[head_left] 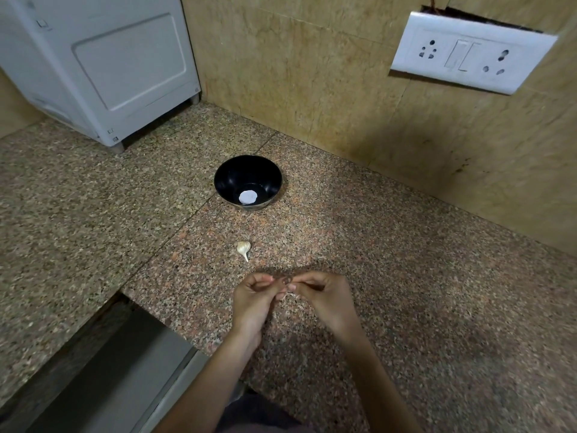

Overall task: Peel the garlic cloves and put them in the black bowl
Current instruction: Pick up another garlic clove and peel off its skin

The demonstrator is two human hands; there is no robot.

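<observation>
At 12 o'clock from our hands sits a round black bowl [237,178] with smooth, shiny walls. All we see inside it is a flat white round spot [248,197] at the bottom, and we cannot tell what that spot is. Between the bowl and our hands, a whitish garlic clove with papery skin [243,249] lies alone on the counter, fat at one end with a thin pointed tail. It is well apart from the bowl. Our left hand [253,303] and right hand [324,300] meet just above the counter with curled fingers. Together their fingertips pinch a small pale garlic clove [288,295]. Most of it is hidden, and thin stringy skin hangs from it. The hard speckled stone counter [406,292] has brown, pink and black dots and thin straight joint lines. The tan stone wall [312,73] has dark stains low down at 3 o'clock. At 10 o'clock a big white box-shaped machine [103,64] stands on short feet. At 2 o'clock a white plastic switch plate with two sockets [471,53] hangs tilted, with a dark gap behind it. At 8 o'clock there is a flat grey metal ledge [109,370].
</observation>
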